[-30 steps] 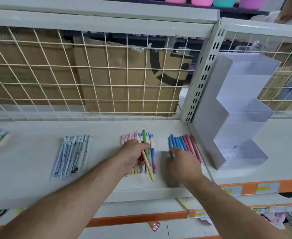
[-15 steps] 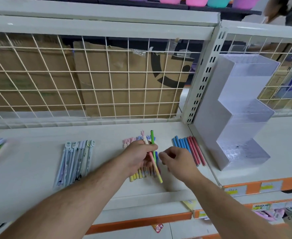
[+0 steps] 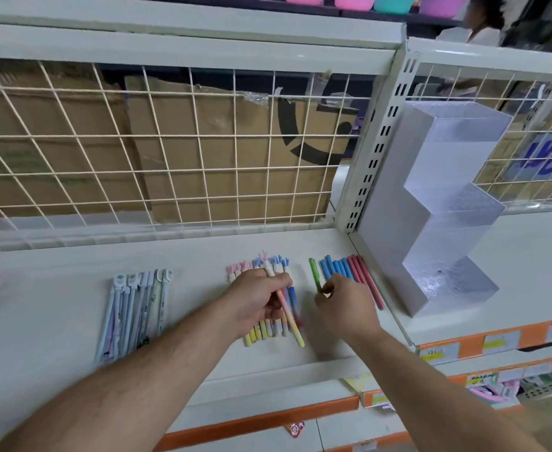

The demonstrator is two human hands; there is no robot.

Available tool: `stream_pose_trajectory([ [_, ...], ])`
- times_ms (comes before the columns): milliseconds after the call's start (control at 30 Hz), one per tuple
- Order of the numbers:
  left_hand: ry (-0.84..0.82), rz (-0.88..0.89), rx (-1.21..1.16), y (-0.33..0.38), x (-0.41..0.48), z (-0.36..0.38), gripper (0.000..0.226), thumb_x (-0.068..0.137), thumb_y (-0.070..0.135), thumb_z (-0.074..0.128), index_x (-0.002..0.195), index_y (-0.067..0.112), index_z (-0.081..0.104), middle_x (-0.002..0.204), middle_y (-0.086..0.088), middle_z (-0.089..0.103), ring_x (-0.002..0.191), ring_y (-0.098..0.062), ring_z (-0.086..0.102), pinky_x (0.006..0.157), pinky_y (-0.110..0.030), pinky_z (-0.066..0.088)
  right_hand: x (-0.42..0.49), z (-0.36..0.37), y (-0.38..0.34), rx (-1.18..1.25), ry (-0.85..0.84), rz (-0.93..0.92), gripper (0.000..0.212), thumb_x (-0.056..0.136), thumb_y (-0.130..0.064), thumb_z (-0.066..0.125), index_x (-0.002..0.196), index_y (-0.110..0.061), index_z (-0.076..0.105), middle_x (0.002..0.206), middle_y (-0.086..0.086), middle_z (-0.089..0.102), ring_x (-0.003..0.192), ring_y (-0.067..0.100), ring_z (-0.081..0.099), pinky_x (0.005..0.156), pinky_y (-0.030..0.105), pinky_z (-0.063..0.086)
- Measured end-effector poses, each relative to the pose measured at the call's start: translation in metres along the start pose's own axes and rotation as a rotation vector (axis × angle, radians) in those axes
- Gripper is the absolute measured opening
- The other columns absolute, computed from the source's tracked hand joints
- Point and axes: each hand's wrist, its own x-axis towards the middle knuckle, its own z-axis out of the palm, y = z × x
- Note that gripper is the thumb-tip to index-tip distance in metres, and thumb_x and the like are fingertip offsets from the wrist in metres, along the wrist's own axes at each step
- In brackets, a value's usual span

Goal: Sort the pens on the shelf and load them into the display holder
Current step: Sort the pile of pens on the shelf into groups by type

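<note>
The green pen (image 3: 314,276) has passed from the left hand to the right hand (image 3: 346,305), whose grip pinches its near end. The pen now lies on the shelf (image 3: 202,262) just left of the blue and red pens (image 3: 343,269). The left hand (image 3: 260,298) keeps its grip closed round a pink-and-yellow pen (image 3: 292,324) over the pastel pile (image 3: 255,336). Assessment: colour sorting is advancing. The display holder (image 3: 447,223), at the right, shows no pens, so loading has not begun.
</note>
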Motion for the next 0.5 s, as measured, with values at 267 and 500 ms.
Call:
stream_pose_trajectory([
  [267, -0.034, -0.028, -0.021, 0.007, -0.002, -0.008, 0.002, 0.091, 0.002, 0.059, 0.09, 0.001, 0.058, 0.065, -0.01, 0.054, 0.054, -0.021, 0.052, 0.05, -0.03, 0.048, 0.014, 0.005, 0.007, -0.341, 0.048, -0.025, 0.009, 0.097, -0.022, 0.053, 0.089, -0.019, 0.051, 0.069, -0.005, 0.05, 0.063, 0.017, 0.05, 0.044, 0.025, 0.026],
  [500, -0.052, 0.002, 0.038, 0.004, -0.002, -0.011, 0.007, 0.093, -0.002, 0.057, 0.094, 0.002, 0.063, 0.063, -0.009, 0.059, 0.052, -0.018, 0.054, 0.053, -0.029, 0.052, 0.004, 0.006, -0.008, 0.156, 0.016, -0.088, 0.017, 0.091, -0.021, 0.064, 0.075, -0.018, 0.063, 0.065, -0.007, 0.061, 0.057, 0.004, 0.053, 0.049, 0.018, 0.036],
])
